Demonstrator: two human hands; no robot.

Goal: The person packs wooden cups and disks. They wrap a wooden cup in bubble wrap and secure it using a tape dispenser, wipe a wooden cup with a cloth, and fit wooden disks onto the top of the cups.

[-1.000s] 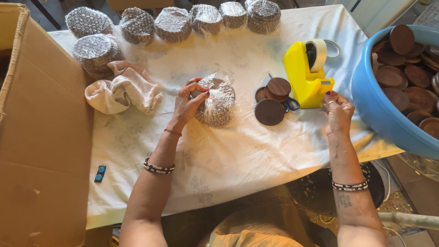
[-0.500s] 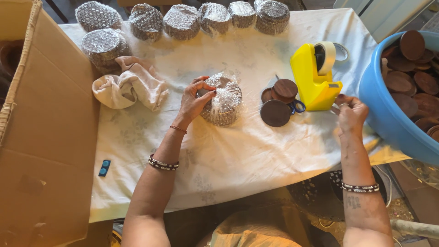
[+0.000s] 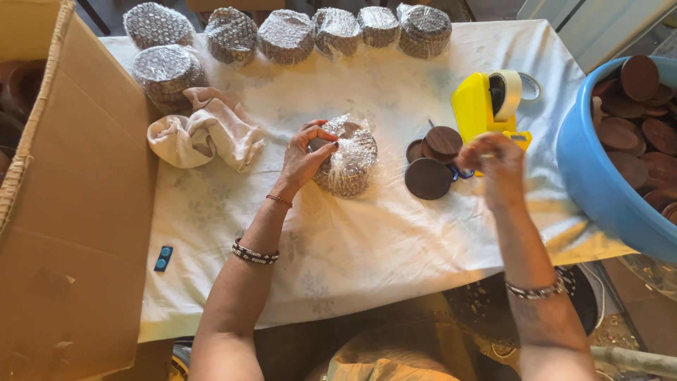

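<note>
My left hand (image 3: 303,156) presses on a round bundle wrapped in bubble wrap (image 3: 350,161) at the middle of the table, holding its folds down. My right hand (image 3: 497,164) is raised just in front of the yellow tape dispenser (image 3: 486,106), fingers pinched together, seemingly on a strip of clear tape that is too faint to make out. Between the hands lie dark brown round discs (image 3: 430,169) stacked loosely on the white cloth (image 3: 367,247).
Several wrapped bundles (image 3: 282,35) line the table's far edge. A crumpled beige rag (image 3: 204,130) lies at left. A large cardboard box (image 3: 63,212) stands at left, a blue tub (image 3: 599,190) of brown discs at right. A small blue object (image 3: 163,258) sits near the front edge.
My right hand has moved left and up from beside the tub to the front of the dispenser. My left hand has stayed on the bundle.
</note>
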